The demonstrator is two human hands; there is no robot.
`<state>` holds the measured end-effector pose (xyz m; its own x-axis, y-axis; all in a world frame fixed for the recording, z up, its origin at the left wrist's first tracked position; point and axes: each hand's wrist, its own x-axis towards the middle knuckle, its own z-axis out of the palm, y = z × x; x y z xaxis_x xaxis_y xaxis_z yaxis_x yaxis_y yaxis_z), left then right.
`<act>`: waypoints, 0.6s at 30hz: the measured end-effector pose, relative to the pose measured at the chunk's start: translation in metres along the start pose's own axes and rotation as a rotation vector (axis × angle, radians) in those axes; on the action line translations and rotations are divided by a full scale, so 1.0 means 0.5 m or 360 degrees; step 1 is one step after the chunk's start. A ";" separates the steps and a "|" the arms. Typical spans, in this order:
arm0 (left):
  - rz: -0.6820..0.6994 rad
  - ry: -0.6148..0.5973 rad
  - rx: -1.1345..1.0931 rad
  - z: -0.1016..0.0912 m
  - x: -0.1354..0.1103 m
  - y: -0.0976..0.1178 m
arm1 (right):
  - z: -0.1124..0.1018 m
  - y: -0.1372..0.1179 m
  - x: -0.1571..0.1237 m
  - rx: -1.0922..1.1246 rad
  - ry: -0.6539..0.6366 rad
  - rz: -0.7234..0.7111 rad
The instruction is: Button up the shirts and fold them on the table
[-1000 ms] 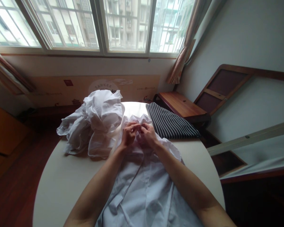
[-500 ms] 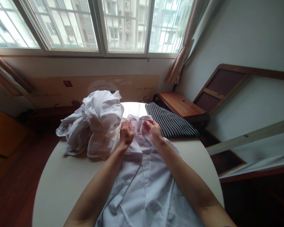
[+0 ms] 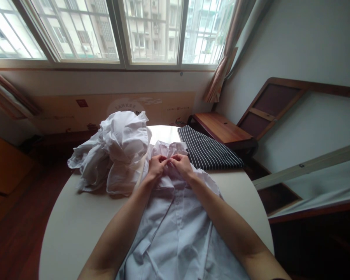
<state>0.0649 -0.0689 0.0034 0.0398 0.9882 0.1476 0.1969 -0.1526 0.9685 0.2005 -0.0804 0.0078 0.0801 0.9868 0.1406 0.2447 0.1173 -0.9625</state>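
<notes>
A white shirt (image 3: 177,217) lies front up on the round table, its collar end (image 3: 177,147) away from me and its lower part running toward me. My left hand (image 3: 157,166) pinches the shirt's front edge just below the collar. Right beside it, fingertips almost touching, my right hand (image 3: 181,164) pinches the opposite edge. Whatever small part lies between the fingertips, perhaps a button, is hidden. To the left of my hands sits a crumpled heap of white cloth (image 3: 122,144).
A dark striped folded cloth (image 3: 208,149) lies at the table's far right. The white table (image 3: 67,225) has a rounded edge. Beyond it stand a wooden bench (image 3: 224,128) and a barred window (image 3: 151,35); a curtain (image 3: 218,81) hangs at the right.
Both hands have come together and slightly down toward me at the collar. Their fingers, loosely spread before, now pinch the shirt edges. The view has shifted slightly.
</notes>
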 end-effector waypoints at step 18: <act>0.0166 0.0034 -0.0215 0.007 -0.002 0.004 | 0.003 -0.022 -0.012 -0.0386 0.0104 -0.0199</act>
<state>0.0687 -0.0703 0.0043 0.0322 0.9673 0.2514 0.0590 -0.2529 0.9657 0.1957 -0.0874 0.0170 0.0952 0.9561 0.2771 0.4802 0.1997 -0.8541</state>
